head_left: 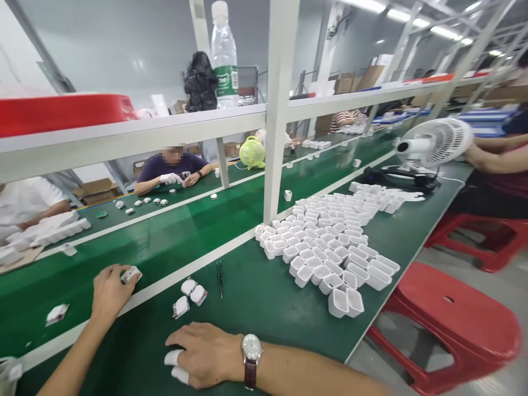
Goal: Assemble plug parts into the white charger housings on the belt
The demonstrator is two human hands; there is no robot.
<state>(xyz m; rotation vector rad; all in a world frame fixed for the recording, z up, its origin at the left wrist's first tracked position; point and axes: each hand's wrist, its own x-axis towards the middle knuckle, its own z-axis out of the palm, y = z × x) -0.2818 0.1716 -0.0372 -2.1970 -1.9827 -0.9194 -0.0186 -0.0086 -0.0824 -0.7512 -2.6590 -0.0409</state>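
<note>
Over the near edge of the green conveyor belt (165,237), my left hand (110,291) pinches a small white part (131,274) between thumb and fingers. My right hand (206,355) rests low over the green bench (247,297), palm down, fingers spread and slightly bent, with white covers on two fingertips and nothing visible in it. Just beyond it lie three small white pieces (189,287) in a loose cluster. Black tweezers (220,279) lie to their right. Another white piece (57,314) sits on the belt at the left.
Many white cups (324,242) cover the right of the bench, with a white fan (437,143) behind them. A white post (278,115) rises beside the belt under a shelf holding a bottle (225,55). Red stools (454,324) stand right. Other people sit around the line.
</note>
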